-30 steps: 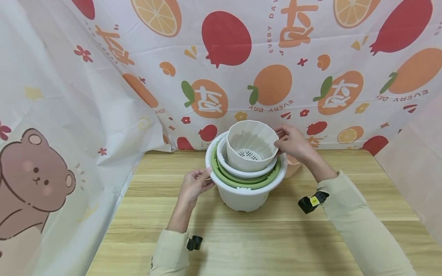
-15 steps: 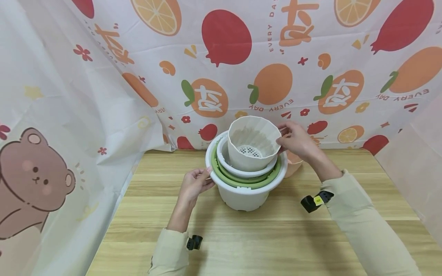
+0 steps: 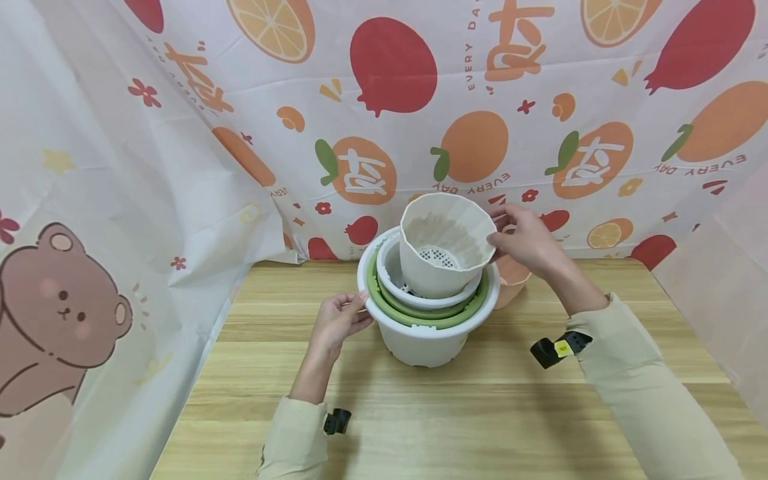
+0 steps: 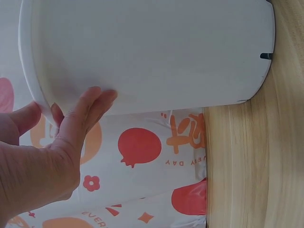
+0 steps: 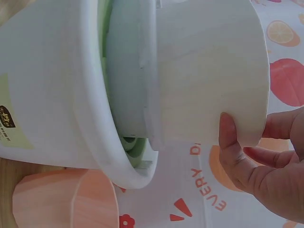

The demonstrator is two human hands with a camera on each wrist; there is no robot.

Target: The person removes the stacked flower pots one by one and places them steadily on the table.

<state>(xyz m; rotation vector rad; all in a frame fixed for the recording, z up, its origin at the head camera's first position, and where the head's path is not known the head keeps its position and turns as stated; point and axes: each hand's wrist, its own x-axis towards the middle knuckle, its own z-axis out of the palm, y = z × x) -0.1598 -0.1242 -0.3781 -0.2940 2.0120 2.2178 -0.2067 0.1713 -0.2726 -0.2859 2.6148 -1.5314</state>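
Note:
In the head view, my right hand [image 3: 527, 241] pinches the right rim of a cream plastic flower pot [image 3: 447, 270], fluted inside with a grid of drainage holes in its base. The pot tilts, and its lower part is still inside a smaller white pot [image 3: 420, 302]. That one sits in a green pot [image 3: 393, 308], nested within a large white pot [image 3: 420, 343]. My left hand [image 3: 336, 325] holds the large pot's left rim, thumb on top and fingers underneath, as the left wrist view also shows. The cream pot's bottom is hidden.
A peach-coloured pot [image 3: 512, 280] stands behind the stack on the right, partly covered by it. The wooden table [image 3: 480, 420] meets a fruit-printed cloth [image 3: 384, 133] at the back. A bear-printed cloth [image 3: 48, 320] hangs on the left.
My right hand has moved up and to the right, raising and tilting the cream pot partway out of the stack. The left hand and the large white pot have stayed put.

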